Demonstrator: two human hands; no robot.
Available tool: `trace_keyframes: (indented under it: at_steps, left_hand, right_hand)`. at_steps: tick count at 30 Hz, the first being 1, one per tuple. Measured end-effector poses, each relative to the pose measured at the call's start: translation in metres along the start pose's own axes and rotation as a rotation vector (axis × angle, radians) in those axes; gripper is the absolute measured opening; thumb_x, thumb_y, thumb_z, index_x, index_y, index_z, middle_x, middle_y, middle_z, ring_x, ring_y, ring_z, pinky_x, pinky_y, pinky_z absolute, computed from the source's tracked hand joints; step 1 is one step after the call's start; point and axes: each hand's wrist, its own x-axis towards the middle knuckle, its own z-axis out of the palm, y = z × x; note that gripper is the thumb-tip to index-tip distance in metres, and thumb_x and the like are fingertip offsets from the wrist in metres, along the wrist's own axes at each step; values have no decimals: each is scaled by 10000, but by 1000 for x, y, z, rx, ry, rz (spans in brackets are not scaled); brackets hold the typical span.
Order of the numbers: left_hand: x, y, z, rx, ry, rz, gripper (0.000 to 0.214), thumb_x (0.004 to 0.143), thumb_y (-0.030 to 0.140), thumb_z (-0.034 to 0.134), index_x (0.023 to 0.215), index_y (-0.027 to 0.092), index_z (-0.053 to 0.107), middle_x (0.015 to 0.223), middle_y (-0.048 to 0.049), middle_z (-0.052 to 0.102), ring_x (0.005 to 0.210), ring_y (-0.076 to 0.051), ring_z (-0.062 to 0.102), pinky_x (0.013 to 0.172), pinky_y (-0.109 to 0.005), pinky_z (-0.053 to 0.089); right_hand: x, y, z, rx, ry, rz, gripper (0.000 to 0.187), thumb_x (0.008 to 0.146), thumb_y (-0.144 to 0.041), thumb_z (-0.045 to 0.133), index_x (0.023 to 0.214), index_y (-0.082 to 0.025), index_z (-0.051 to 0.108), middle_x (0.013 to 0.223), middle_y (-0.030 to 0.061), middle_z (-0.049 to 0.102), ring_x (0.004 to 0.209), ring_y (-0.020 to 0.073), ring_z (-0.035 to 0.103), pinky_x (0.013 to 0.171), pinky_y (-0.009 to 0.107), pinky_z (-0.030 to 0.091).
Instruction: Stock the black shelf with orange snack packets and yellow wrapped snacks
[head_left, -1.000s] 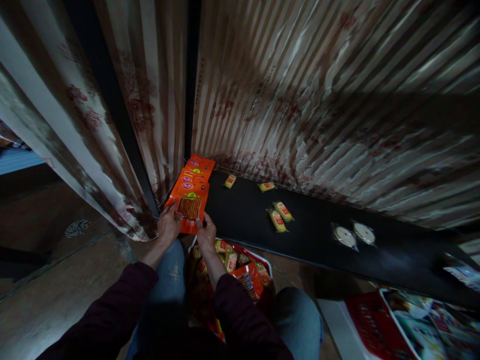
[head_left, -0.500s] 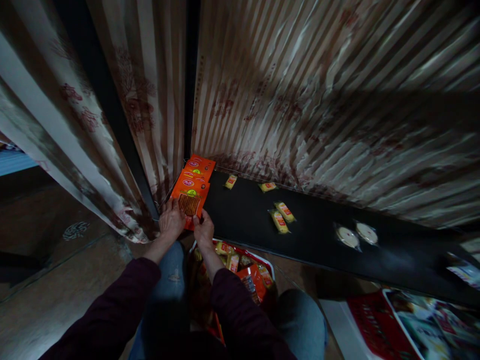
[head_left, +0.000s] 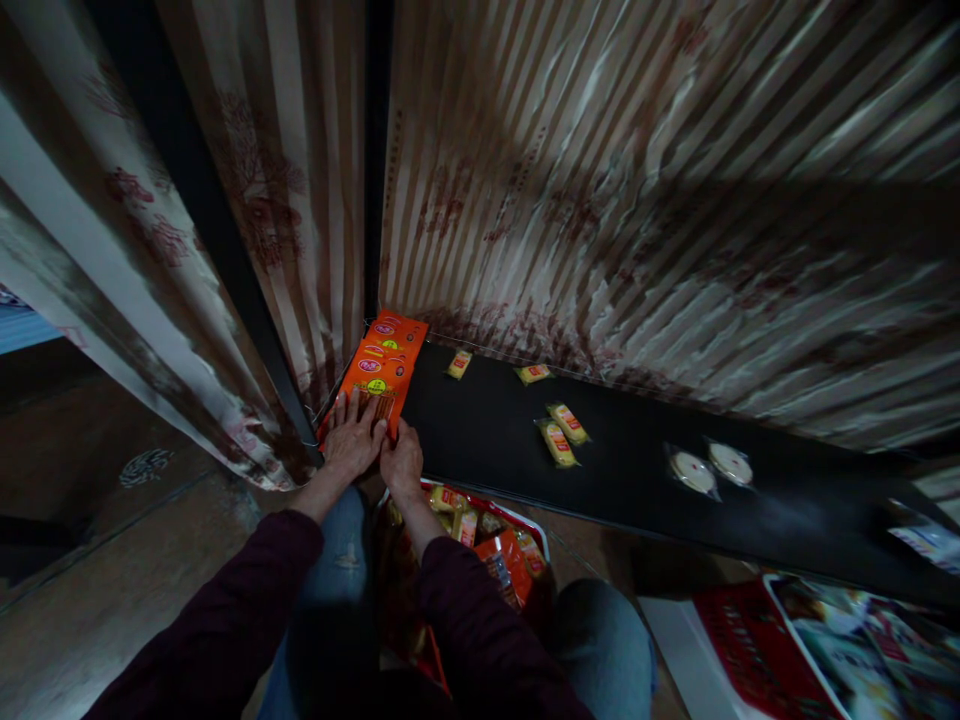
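Orange snack packets (head_left: 379, 365) overlap in a row at the left end of a black shelf (head_left: 480, 430). My left hand (head_left: 352, 432) lies flat on the nearest packet, fingers spread over its picture panel. Beside it, my right hand (head_left: 401, 460) has curled fingers at that packet's lower right edge; whether they pinch it is hidden. Small yellow wrapped cakes (head_left: 556, 440) lie farther right on the shelf. Between my knees stands a red box (head_left: 538, 530) with a white rim, holding yellow cakes and another orange packet (head_left: 506, 565).
Two round white wrapped snacks (head_left: 694, 472) lie toward the shelf's right side, with a white packet (head_left: 926, 545) at its far end. A red and white carton (head_left: 739, 640) of packets sits on the floor at right. Pleated curtains (head_left: 525, 200) and dark posts (head_left: 379, 150) border the shelf.
The nearest packet has shifted slightly up and left onto the shelf. My left hand has gone from gripping its edge to lying flat on top; my right hand has drawn in closer.
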Motion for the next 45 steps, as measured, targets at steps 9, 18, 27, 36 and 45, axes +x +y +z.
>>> trace_keyframes:
  at_steps: [9, 18, 27, 36, 45]
  left_hand:
    - [3, -1, 3, -20, -53, -25, 567, 909, 444, 353, 1433, 229, 355, 1542, -122, 244, 1411, -346, 188, 1073, -533, 277]
    - [8, 0, 12, 25, -25, -14, 585, 906, 457, 350, 1432, 200, 361, 1541, -133, 243, 1408, -359, 182, 1089, -533, 239]
    - [16, 3, 13, 42, -61, -32, 588, 902, 454, 365, 1442, 221, 338, 1549, -116, 227, 1415, -348, 163, 1090, -532, 234]
    - [20, 0, 25, 55, -39, -27, 590, 906, 458, 354, 1442, 210, 338, 1556, -123, 201, 1427, -350, 113, 1107, -534, 186]
    - [21, 1, 24, 52, -35, -31, 592, 905, 469, 358, 1444, 226, 330, 1551, -123, 216, 1422, -350, 130, 1085, -556, 227]
  right_hand:
    - [4, 7, 6, 61, 55, -96, 481, 868, -169, 424, 1346, -117, 440, 1274, 151, 579, 1145, 229, 545, 1003, 379, 407]
    - [16, 8, 8, 122, 45, -20, 482, 848, -148, 426, 1329, -151, 467, 1247, 118, 614, 1111, 207, 587, 973, 348, 436]
    - [24, 16, 15, 141, 71, -7, 492, 844, -168, 433, 1334, -132, 465, 1258, 134, 605, 1145, 212, 570, 991, 361, 426]
    - [28, 13, 12, 88, 57, -11, 489, 844, -184, 433, 1327, -122, 472, 1213, 139, 626, 1105, 223, 585, 961, 351, 438]
    - [30, 11, 14, 103, 54, -8, 478, 851, -193, 439, 1324, -133, 468, 1258, 143, 597, 1155, 227, 558, 1007, 378, 411]
